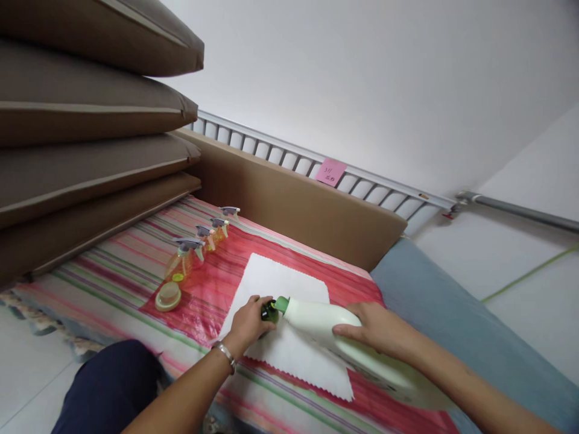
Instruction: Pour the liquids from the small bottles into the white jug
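My left hand (250, 325) is closed around a small dark green container (270, 312), with part of it hidden by the fingers. From the right, my right hand (373, 328) grips a large pale green bottle (316, 319) that is tipped nearly on its side. Its green spout (282, 304) meets the top of the small container; whether liquid is flowing I cannot tell. Beneath both lies a white cloth (284, 274) with a zigzag-cut edge, spread on a red plastic sheet (244, 241).
Several clear spray bottles with grey trigger heads (180, 265) stand in a row at the left. A round cream-coloured lidded piece (168, 296) sits nearer. Stacked brown cushions (99, 120) rise at the left, and a brown board (289, 193) borders the back of the striped cover (122, 265).
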A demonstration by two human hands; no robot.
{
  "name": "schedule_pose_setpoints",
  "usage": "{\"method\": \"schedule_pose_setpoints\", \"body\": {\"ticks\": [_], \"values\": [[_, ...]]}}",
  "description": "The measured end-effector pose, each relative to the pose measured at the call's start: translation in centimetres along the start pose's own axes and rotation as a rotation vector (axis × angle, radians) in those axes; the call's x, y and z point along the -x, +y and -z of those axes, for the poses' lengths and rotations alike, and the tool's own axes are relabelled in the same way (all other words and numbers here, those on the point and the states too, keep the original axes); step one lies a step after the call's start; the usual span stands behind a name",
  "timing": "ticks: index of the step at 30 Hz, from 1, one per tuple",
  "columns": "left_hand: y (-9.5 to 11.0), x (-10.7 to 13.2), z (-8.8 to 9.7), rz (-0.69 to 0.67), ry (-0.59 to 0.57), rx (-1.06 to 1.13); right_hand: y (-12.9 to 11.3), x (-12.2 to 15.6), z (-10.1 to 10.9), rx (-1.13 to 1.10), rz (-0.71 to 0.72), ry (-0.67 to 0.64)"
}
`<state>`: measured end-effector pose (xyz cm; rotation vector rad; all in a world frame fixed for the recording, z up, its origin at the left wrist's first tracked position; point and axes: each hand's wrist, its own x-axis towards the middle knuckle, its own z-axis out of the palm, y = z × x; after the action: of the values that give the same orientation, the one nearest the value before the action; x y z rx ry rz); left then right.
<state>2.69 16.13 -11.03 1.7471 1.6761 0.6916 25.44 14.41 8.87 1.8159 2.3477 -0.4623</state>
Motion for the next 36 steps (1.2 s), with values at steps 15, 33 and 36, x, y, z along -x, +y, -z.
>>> {"method": "schedule_pose_setpoints", "body": {"ticks": [15,33,36], "values": [[-0.41,-0.19,-0.33,-0.032,0.022,-0.012,0.24,-0.1,-0.03,0.01,0.005,0.007],[-0.5,-0.24,-0.42,-0.04,0.036,-0.01,0.03,0.02,0.01,0.01,-0.01,-0.007],[-0.52,-0.18,-0.47,-0.044,0.042,-0.008,-0.09,0.13,0.04,-0.006,-0.02,-0.022]]}}
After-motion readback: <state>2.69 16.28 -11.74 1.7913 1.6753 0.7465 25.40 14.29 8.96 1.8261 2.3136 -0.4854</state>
